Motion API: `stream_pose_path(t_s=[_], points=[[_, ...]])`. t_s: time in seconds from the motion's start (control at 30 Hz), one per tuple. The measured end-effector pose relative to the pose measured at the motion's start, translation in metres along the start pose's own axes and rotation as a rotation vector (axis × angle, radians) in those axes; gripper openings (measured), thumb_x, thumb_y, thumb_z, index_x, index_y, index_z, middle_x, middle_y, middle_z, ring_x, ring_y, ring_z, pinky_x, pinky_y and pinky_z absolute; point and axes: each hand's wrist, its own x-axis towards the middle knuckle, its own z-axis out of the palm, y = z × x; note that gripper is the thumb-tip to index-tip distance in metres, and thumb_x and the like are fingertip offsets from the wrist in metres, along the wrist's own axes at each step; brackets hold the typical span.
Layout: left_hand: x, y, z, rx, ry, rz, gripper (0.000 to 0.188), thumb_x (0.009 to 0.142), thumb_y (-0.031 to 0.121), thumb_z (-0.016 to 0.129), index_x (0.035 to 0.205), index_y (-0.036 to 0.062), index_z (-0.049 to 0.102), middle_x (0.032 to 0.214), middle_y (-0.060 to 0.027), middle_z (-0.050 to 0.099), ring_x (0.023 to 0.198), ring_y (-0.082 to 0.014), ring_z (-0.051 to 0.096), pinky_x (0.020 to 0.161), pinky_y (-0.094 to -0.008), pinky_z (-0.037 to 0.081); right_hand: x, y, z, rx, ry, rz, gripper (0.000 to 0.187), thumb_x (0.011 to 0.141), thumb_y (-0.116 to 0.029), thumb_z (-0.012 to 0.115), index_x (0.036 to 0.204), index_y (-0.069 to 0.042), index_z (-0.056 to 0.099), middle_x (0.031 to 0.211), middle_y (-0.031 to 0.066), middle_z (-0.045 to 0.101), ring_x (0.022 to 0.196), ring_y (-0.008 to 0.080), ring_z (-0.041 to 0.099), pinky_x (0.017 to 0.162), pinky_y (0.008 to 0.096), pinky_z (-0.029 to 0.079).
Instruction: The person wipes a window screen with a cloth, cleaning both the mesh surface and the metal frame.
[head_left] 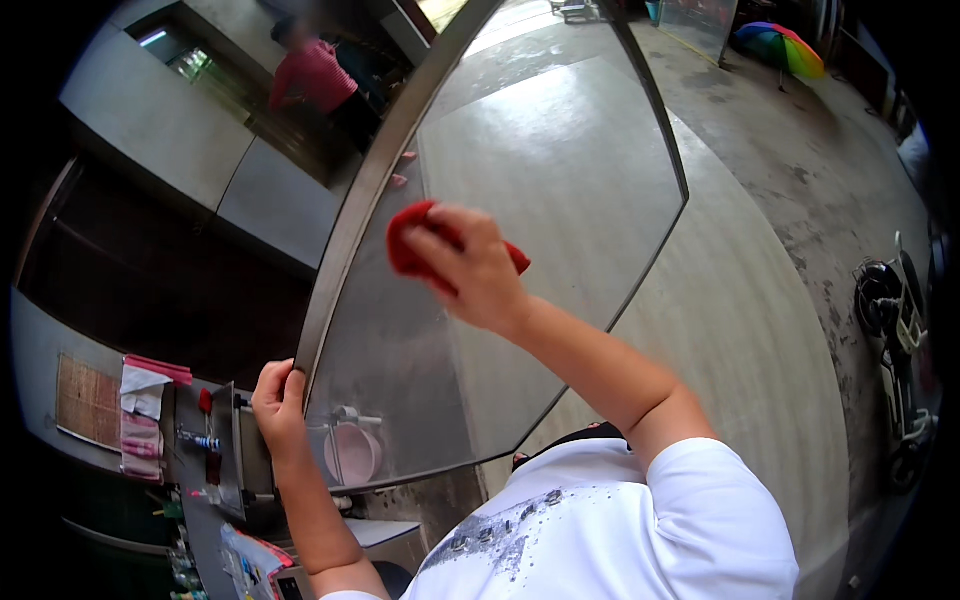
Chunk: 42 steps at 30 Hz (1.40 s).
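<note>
A large see-through panel (500, 130) in a dark frame stands tilted before me. At its left edge, my left hand (280, 395) is closed round the frame (345, 230). A bunched red cloth (408, 250) is gripped in my right hand (475, 265), whose fingers are somewhat blurred. That hand holds the cloth against or just over the panel's middle; actual contact is hard to make out. Through the panel's lower left, a pink basin (356, 455) shows beside a tap-like fitting.
At the upper left a person in a red striped top (315, 78) stands by a counter. Towels (143, 420) hang at the left. A parked scooter or bicycle (895, 350) stands at the right, and an open rainbow umbrella (782, 50) lies on the floor far right.
</note>
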Motion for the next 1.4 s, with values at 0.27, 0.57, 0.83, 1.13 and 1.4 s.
stream_pose_path(t_s=[0.27,0.57,0.83,1.13,1.4], points=[[-0.031,-0.005,-0.032,0.004,0.029,0.032,0.008,0.088,0.004,0.058,0.089,-0.0041,0.06,0.083,-0.0026,0.054,0.077,-0.0105,0.05,0.071,-0.0218,0.039,0.042,0.104,-0.064,-0.175,0.577,0.55,0.045,0.082,0.002,0.06,0.125,-0.008,0.057,0.123,0.0167,0.047,0.107,0.0308,0.051,0.092,0.0368,0.045],[-0.033,-0.007,-0.032,0.019,0.034,0.07,0.012,0.088,0.008,0.061,0.09,-0.0045,0.059,0.084,-0.0029,0.053,0.077,-0.011,0.049,0.071,-0.0226,0.039,0.023,0.057,-0.04,-0.146,0.167,0.123,0.049,0.071,0.003,0.067,0.118,-0.009,0.061,0.121,0.0149,0.053,0.11,0.0321,0.05,0.096,0.0391,0.041],[-0.027,-0.003,-0.026,-0.01,0.029,0.088,0.01,0.087,0.005,0.062,0.092,-0.0031,0.061,0.085,-0.0017,0.053,0.076,-0.0091,0.049,0.069,-0.0208,0.039,0.04,0.07,-0.054,-0.186,0.409,0.342,0.046,0.075,0.001,0.068,0.119,-0.006,0.06,0.122,0.0173,0.049,0.109,0.0329,0.049,0.093,0.0394,0.043],[-0.025,-0.003,-0.022,0.025,-0.006,0.135,0.012,0.087,0.007,0.064,0.093,-0.0025,0.062,0.085,-0.0007,0.054,0.073,-0.0083,0.049,0.065,-0.0211,0.039,0.113,0.056,-0.072,-0.173,0.444,0.151,0.046,0.072,0.002,0.068,0.116,-0.012,0.063,0.119,0.014,0.053,0.107,0.0339,0.049,0.093,0.0406,0.041],[-0.024,-0.005,-0.016,-0.04,0.032,0.062,0.01,0.083,0.0,0.063,0.093,-0.0036,0.062,0.083,-0.0032,0.054,0.072,-0.009,0.049,0.063,-0.0209,0.039,0.093,0.025,-0.055,-0.178,0.207,0.006,0.046,0.064,0.004,0.07,0.107,-0.012,0.067,0.115,0.0136,0.057,0.103,0.0334,0.051,0.088,0.0401,0.044]])
